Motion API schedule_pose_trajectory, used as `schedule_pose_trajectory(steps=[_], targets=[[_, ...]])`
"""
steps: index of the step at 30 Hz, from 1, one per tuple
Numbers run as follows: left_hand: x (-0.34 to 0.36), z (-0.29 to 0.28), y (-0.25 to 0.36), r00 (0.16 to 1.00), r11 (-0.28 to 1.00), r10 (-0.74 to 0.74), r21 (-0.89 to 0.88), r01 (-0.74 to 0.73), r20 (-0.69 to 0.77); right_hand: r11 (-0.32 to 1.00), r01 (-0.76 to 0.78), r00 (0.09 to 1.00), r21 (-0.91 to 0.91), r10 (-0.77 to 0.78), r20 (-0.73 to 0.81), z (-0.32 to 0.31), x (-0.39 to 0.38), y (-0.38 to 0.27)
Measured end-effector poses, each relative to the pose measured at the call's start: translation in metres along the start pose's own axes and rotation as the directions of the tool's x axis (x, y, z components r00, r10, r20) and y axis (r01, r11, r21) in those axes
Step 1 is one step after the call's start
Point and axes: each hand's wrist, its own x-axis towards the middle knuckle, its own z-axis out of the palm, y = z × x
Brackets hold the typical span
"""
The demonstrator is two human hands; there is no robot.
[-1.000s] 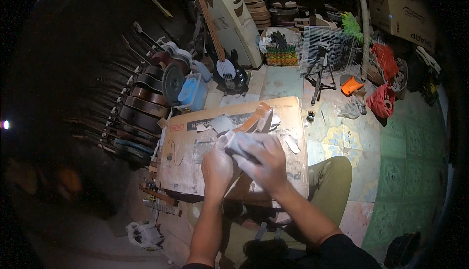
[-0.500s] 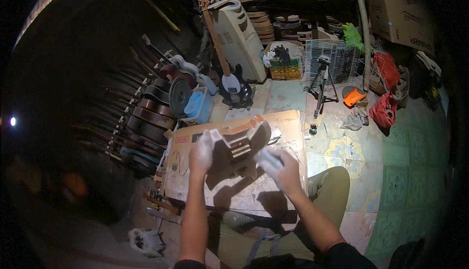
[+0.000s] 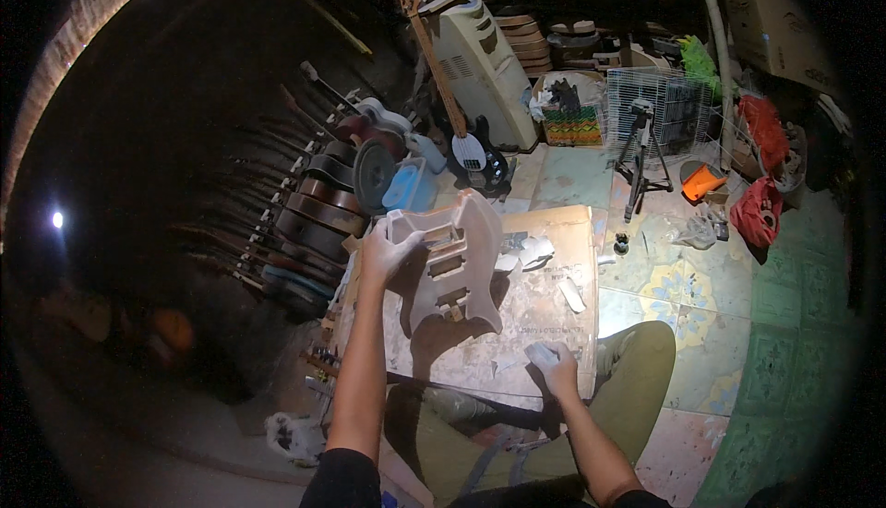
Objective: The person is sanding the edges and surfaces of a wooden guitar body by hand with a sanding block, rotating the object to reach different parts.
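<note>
An unpainted electric guitar body (image 3: 479, 254), with cut-out cavities in its face, is propped up at a tilt above a flat cardboard sheet (image 3: 443, 360). My left hand (image 3: 389, 250), whitened with dust, grips its left edge, fingers partly hidden behind the wood. Lower and to the right, apart from the body, my right hand (image 3: 560, 375) is closed round a small light grey sanding block (image 3: 541, 355). Crumpled white paper (image 3: 533, 251) and a pale strip (image 3: 572, 295) lie on the cardboard, to the right of the guitar body.
A rack of guitars (image 3: 318, 199) stands at the left. Beyond the cardboard are a black bass guitar (image 3: 480, 159), a blue-lidded tub (image 3: 411, 185), a wire cage (image 3: 660, 102) and a tripod (image 3: 641, 157). Red bags (image 3: 757, 213) sit at the right. My bent leg (image 3: 637, 370) borders the cardboard.
The guitar body has been tipped more upright, its cavities now in fuller view. My right hand has drawn down and away from it with the sanding block. The whole view has shifted a little.
</note>
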Motion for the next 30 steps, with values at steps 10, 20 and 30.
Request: schedule_pose_trajectory(steps=[10, 20, 30], targets=[[0.008, 0.007, 0.016, 0.997, 0.96, -0.044, 0.279, 0.025, 0.062, 0.992, -0.049, 0.999, 0.115, 0.05, -0.005, 0.004, 0.007, 0.012], [0.019, 0.019, 0.008, 0.995, 0.951, -0.006, 0.308, -0.025, 0.098, 0.933, -0.144, 0.99, 0.33, 0.141, 0.033, 0.018, 0.022, 0.054], [0.036, 0.033, -0.026, 0.972, 0.979, -0.206, 0.018, 0.205, 0.116, 0.947, -0.167, 0.986, 0.276, 0.163, 0.038, 0.016, 0.02, 0.046]])
